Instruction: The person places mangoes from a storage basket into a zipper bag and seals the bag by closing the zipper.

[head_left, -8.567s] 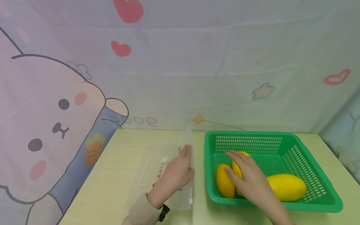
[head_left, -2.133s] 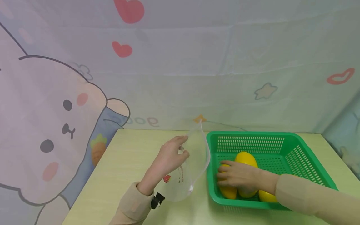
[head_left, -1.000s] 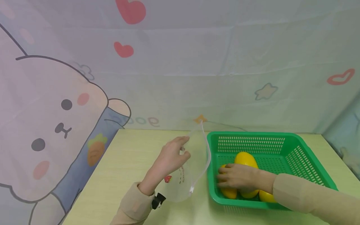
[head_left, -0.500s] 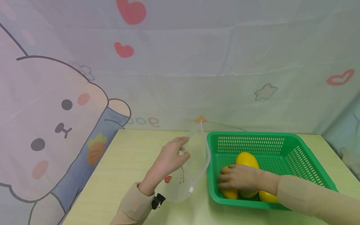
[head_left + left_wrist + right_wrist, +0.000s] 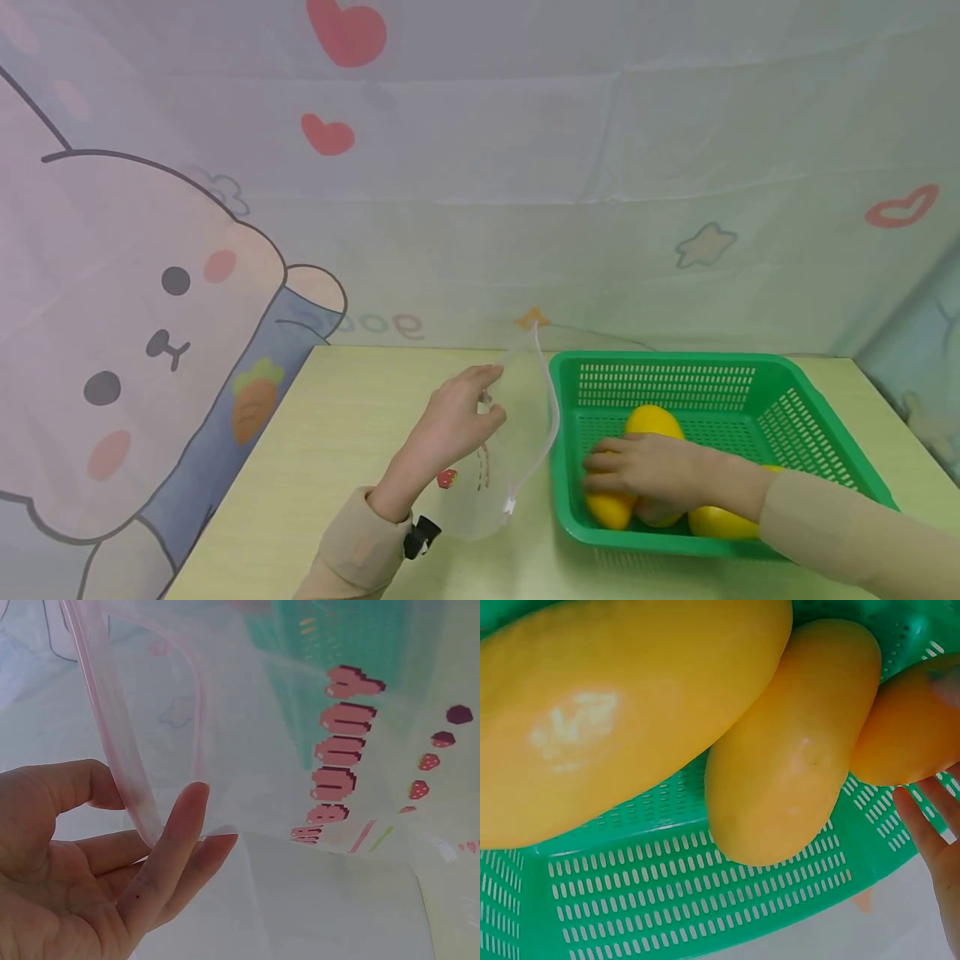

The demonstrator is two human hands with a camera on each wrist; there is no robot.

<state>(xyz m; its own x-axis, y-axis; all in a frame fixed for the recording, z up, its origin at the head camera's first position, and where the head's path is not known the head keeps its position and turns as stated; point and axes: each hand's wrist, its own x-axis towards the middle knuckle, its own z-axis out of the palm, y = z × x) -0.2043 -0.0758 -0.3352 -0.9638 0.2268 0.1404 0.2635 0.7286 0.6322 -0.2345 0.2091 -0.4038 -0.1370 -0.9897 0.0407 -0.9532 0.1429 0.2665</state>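
My left hand holds the mouth of a clear zip bag so that it gapes toward the basket. In the left wrist view the bag's pink-edged rim passes between the thumb and fingers, and pink lettering and small strawberries are printed on the plastic. Inside the green basket, my right hand curls from above over the leftmost yellow mango, which the fingers partly hide. A second mango lies against it under the palm. The third, larger yellow fruit sits beneath the right wrist.
The basket stands on a pale wooden table, its left rim right beside the bag's mouth. A slider sits at the bag's near corner. Behind the table hangs a printed cloth with hearts and a cartoon animal.
From lying flat, the bag has been raised and its mouth spread by the left hand. The right hand has come down from above the fruit onto the leftmost mango. Little moved in the last second.
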